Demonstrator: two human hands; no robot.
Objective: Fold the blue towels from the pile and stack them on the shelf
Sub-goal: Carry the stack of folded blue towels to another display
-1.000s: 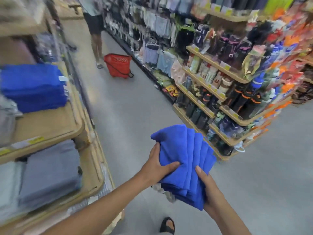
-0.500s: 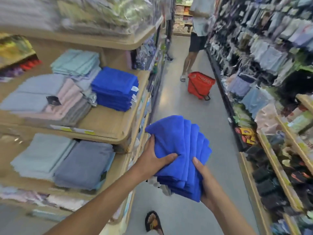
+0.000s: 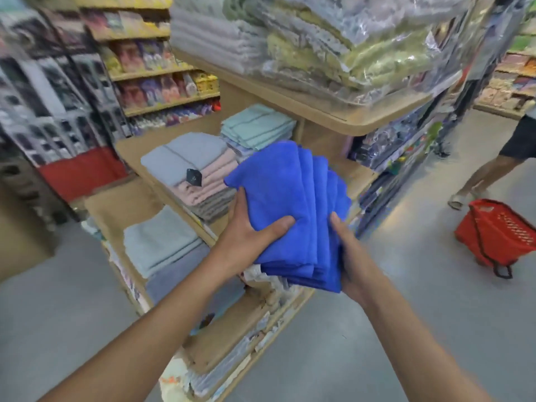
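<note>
Middle shelf (image 3: 358,177): I see bare board at its right end, right of the mint towels (image 3: 256,127); the grey-and-pink stack (image 3: 200,175) fills the left. The blue towels (image 3: 284,204) hide the centre. Upper shelf (image 3: 362,123) limits headroom. Right aisle open up to red basket (image 3: 499,230) and a bystander's legs (image 3: 487,172).

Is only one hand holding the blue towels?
No, the left hand and the right hand both grip the blue towels.
</note>
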